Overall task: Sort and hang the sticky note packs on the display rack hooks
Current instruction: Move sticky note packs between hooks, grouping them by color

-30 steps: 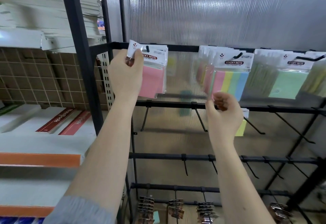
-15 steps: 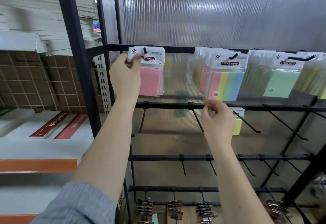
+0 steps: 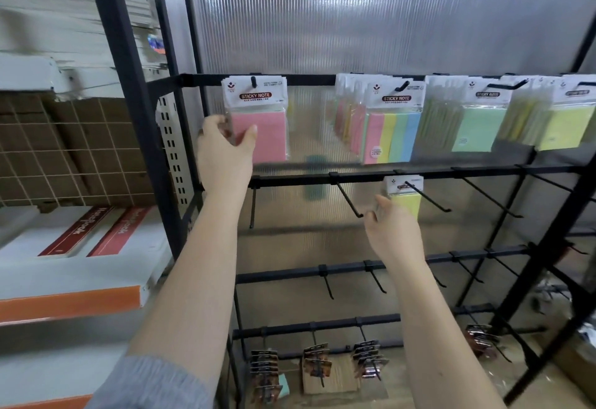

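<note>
A pink sticky note pack point(image 3: 267, 131) hangs on the top-left hook point(image 3: 253, 81) of the black display rack point(image 3: 290, 179). My left hand point(image 3: 225, 150) holds its lower left edge, thumb across the front and fingers curled behind. More packs hang along the top bar: a multicolour pack point(image 3: 392, 134), a green pack point(image 3: 477, 128) and a yellow pack point(image 3: 564, 126). One small yellow pack point(image 3: 407, 200) hangs on a second-row hook. Just below and in front of it, my right hand point(image 3: 392, 234) has relaxed fingers and holds nothing.
Bare black hooks point(image 3: 350, 202) stick out from the second and third bars. Brown carded items point(image 3: 264, 368) hang on the lowest row. A white and orange shelf point(image 3: 71, 302) with notebook boxes point(image 3: 96, 231) stands to the left. Ribbed translucent panel point(image 3: 354, 21) backs the rack.
My left hand slid down from the pink pack's header to its lower left edge; the pack now hangs on the hook. My right hand dropped from the second bar and opened.
</note>
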Motion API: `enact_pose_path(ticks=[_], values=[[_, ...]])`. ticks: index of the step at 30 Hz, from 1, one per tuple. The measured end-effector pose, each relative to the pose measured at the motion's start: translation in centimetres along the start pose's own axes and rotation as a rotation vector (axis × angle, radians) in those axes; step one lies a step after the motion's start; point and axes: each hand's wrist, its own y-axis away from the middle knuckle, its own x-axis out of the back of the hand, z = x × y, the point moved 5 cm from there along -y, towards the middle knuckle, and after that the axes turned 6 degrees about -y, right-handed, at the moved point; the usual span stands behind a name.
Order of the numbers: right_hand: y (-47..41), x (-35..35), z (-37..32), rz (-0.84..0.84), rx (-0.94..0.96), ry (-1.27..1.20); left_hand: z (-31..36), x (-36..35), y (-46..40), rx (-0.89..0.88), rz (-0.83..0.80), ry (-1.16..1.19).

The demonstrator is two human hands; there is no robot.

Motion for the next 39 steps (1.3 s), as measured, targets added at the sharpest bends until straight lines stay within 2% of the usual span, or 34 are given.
enact_pose_path(ticks=[5, 13, 16, 24, 31, 39], values=[[1.5, 0.5, 1.2, 0.020, -0.058, -0.022, -2.2, -0.8, 3.0, 0.089, -0.084, 0.003], [1.2, 2.6, 4.5, 0.015, -0.128, 0.074, -2.9, -5.2, 7.9, 0.331, -0.258, 0.077], [0.1, 3.4, 6.9, 0.024, -0.151, 0.085, -1.8, -7.4, 9.3, 0.303, -0.340, 0.043], [-4.4, 5.9, 14.5, -0.037, -0.242, 0.071, 2.8, -13.9, 9.9, 0.134, -0.420, -0.148], [-11.2, 7.9, 19.3, -0.176, -0.173, 0.098, 5.6, -19.5, 10.8, 0.180, -0.335, -0.237], [-17.7, 6.6, 18.9, -0.367, -0.059, -0.025, 6.5, -22.7, 12.5, 0.231, -0.241, -0.321]])
